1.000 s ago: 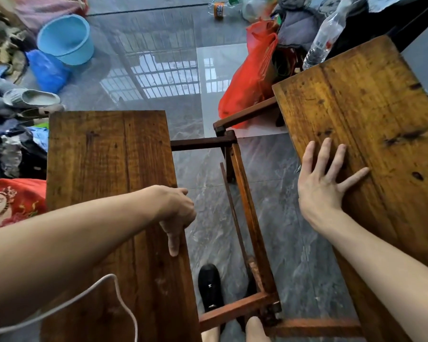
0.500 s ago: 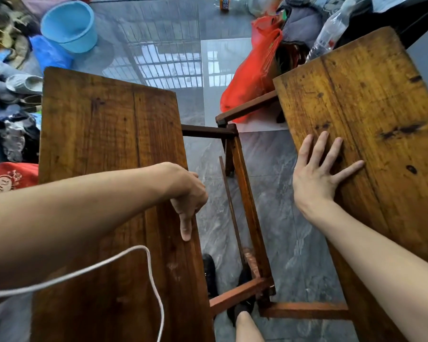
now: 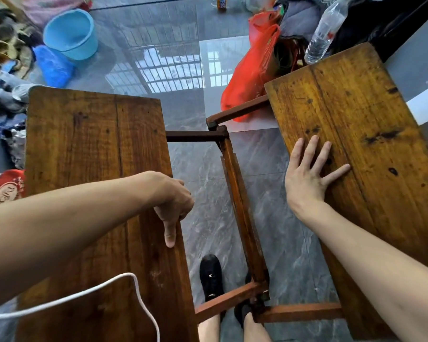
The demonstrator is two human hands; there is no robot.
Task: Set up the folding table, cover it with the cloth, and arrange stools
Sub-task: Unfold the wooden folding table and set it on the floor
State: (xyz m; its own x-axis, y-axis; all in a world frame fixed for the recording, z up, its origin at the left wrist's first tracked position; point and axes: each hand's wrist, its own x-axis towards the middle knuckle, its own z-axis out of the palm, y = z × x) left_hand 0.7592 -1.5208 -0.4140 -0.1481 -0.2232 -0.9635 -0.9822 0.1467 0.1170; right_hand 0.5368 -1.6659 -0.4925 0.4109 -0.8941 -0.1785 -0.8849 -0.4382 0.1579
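The folding table stands half unfolded below me. Its left wooden leaf and right wooden leaf lie apart, with the brown folding frame and grey floor showing between them. My left hand grips the inner edge of the left leaf, thumb on top, fingers curled under. My right hand rests flat, fingers spread, on the inner part of the right leaf. No cloth or stools are identifiable.
A blue bucket and heaped clothes sit at the far left. A red plastic bag and a clear bottle lie behind the right leaf. A white cord crosses the left leaf. My black shoes stand under the frame.
The left leaf has swung up and outward under my left hand, and the gap between the two leaves has widened. My right hand stays flat on the right leaf.
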